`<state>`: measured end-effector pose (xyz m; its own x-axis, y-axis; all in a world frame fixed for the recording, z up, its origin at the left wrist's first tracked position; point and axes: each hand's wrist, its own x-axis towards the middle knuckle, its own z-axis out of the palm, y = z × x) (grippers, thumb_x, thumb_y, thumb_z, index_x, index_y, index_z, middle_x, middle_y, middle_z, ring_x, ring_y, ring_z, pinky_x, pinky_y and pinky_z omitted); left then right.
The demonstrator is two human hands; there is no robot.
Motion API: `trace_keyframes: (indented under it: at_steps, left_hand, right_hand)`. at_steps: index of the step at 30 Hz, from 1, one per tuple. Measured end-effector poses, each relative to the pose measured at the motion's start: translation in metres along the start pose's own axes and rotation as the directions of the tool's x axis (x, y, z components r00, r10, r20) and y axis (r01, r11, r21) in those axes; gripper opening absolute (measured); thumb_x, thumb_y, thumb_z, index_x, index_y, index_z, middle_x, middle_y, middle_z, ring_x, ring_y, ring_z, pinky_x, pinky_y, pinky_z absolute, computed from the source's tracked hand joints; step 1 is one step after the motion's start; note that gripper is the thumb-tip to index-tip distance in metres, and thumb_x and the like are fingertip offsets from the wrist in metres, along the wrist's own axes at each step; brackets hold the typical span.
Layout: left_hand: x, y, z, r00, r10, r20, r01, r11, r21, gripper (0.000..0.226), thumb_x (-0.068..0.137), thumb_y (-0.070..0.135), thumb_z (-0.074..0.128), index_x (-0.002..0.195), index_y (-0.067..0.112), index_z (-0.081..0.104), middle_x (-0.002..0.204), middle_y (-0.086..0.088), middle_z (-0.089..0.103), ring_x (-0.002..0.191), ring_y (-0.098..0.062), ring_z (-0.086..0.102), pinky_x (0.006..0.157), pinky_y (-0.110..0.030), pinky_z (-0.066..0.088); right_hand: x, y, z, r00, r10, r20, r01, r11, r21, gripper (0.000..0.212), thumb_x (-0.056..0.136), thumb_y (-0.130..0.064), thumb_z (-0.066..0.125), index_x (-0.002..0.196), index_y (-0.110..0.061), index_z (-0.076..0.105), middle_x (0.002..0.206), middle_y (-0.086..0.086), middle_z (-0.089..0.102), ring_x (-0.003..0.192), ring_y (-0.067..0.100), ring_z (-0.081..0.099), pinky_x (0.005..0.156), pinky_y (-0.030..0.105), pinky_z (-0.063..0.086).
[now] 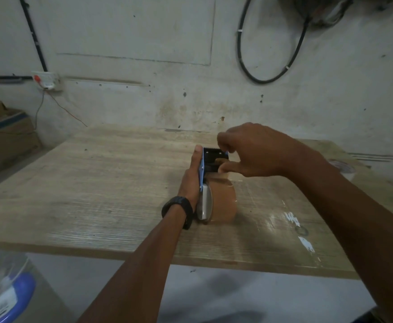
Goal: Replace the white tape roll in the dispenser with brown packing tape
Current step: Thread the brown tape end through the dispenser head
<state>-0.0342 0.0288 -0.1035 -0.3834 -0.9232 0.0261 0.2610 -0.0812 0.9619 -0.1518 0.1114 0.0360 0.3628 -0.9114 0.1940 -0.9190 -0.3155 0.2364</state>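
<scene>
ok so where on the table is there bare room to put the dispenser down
The left half of the table is bare, from the left hand to the left edge. Right of the brown tape roll there are white scraps and a small ring.

The tape roll (222,206) is glossy brown, its side covered by a white disc. The dispenser (210,163) has a blue frame and a black toothed blade at the far end. The band on my left wrist (179,210) is black. The table (97,183) is pale wood with a fine grey-beige grain and a few white scraps stuck near its right side. The wall (144,66) is dirty off-white with brownish stains, a black cable (272,75) looping across it, and a white socket (47,80) with a red spot.
</scene>
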Motion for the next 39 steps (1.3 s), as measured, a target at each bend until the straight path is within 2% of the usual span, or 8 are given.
trace_keyframes:
  at_steps: [6, 9, 13, 17, 26, 34, 37, 39]
  left_hand:
    - [-0.001, 0.002, -0.001, 1.0, -0.011, 0.002, 0.011, 1.0, 0.003, 0.073, 0.078, 0.079, 0.041, 0.117, 0.023, 0.068, 0.097, -0.01, 0.075, 0.072, -0.018, 0.074, 0.076, -0.035, 0.056]
    - [-0.003, 0.004, 0.001, 0.999, -0.006, -0.044, 0.008, 0.999, 0.041, 0.063, 0.082, 0.078, 0.039, 0.103, 0.029, 0.071, 0.099, -0.01, 0.076, 0.087, -0.024, 0.074, 0.091, -0.044, 0.057]
    - [-0.001, 0.003, 0.003, 0.999, -0.022, -0.047, 0.024, 0.999, 0.034, 0.073, 0.045, 0.098, 0.052, 0.078, 0.039, 0.079, 0.104, -0.013, 0.076, 0.103, -0.035, 0.07, 0.103, -0.056, 0.048]
    - [0.006, -0.003, 0.003, 1.0, -0.013, -0.004, 0.013, 1.0, 0.004, 0.082, 0.04, 0.099, 0.057, 0.087, 0.035, 0.08, 0.109, -0.018, 0.075, 0.108, -0.041, 0.067, 0.105, -0.061, 0.044]
    - [0.003, -0.003, -0.001, 0.999, -0.012, 0.032, 0.013, 1.0, -0.011, 0.073, 0.056, 0.093, 0.054, 0.088, 0.033, 0.078, 0.103, -0.013, 0.077, 0.101, -0.036, 0.071, 0.102, -0.063, 0.047]
    - [0.012, -0.01, -0.003, 0.997, -0.024, 0.071, 0.023, 1.0, 0.013, 0.084, 0.049, 0.099, 0.052, 0.099, 0.036, 0.077, 0.111, -0.015, 0.074, 0.106, -0.04, 0.067, 0.104, -0.064, 0.044]
    - [0.012, -0.01, -0.007, 0.99, -0.046, 0.13, 0.05, 0.998, -0.024, 0.088, 0.054, 0.096, 0.055, 0.102, 0.025, 0.075, 0.09, -0.01, 0.073, 0.08, -0.03, 0.067, 0.086, -0.05, 0.052]
    - [0.013, -0.01, -0.01, 0.985, -0.043, 0.17, 0.054, 0.996, -0.064, 0.087, 0.056, 0.093, 0.057, 0.106, 0.024, 0.074, 0.084, -0.007, 0.072, 0.072, -0.023, 0.067, 0.076, -0.039, 0.049]
  right_hand:
    - [0.009, -0.011, 0.01, 0.994, -0.024, 0.109, 0.051, 0.966, -0.252, 0.026, 0.093, -0.038, 0.063, 0.111, -0.019, 0.062, 0.089, 0.0, 0.062, 0.073, 0.018, 0.062, 0.061, 0.032, 0.053]
    - [0.011, -0.014, 0.007, 0.986, -0.04, 0.163, 0.081, 0.964, -0.253, 0.016, 0.096, -0.028, 0.06, 0.111, -0.02, 0.064, 0.095, 0.002, 0.067, 0.073, 0.019, 0.065, 0.062, 0.034, 0.056]
    - [0.011, -0.013, 0.0, 0.966, -0.047, 0.254, 0.092, 0.981, -0.171, 0.021, 0.099, -0.03, 0.054, 0.109, -0.015, 0.066, 0.094, 0.004, 0.066, 0.077, 0.02, 0.065, 0.072, 0.038, 0.058]
    - [0.008, -0.017, -0.005, 0.957, -0.064, 0.281, 0.117, 0.978, -0.173, 0.022, 0.1, -0.026, 0.052, 0.107, -0.01, 0.066, 0.087, 0.003, 0.055, 0.08, 0.021, 0.064, 0.077, 0.041, 0.057]
    - [0.006, -0.024, -0.012, 0.976, -0.056, 0.21, 0.098, 0.975, -0.197, 0.025, 0.102, -0.026, 0.048, 0.093, -0.01, 0.065, 0.066, -0.006, 0.04, 0.062, 0.015, 0.053, 0.063, 0.033, 0.049]
    - [0.008, -0.023, -0.02, 0.988, -0.048, 0.146, 0.072, 0.983, -0.168, 0.019, 0.099, -0.021, 0.054, 0.091, -0.009, 0.067, 0.068, -0.003, 0.051, 0.063, 0.015, 0.059, 0.066, 0.031, 0.054]
    - [0.013, -0.017, -0.039, 0.997, -0.075, -0.026, 0.071, 0.99, -0.122, 0.021, 0.097, -0.023, 0.057, 0.085, -0.009, 0.067, 0.065, -0.002, 0.055, 0.055, 0.008, 0.053, 0.067, 0.034, 0.057]
    - [0.016, -0.016, -0.047, 0.994, -0.104, -0.028, 0.1, 0.987, -0.129, 0.022, 0.096, -0.025, 0.06, 0.082, -0.009, 0.067, 0.062, -0.004, 0.054, 0.052, 0.001, 0.047, 0.067, 0.035, 0.056]
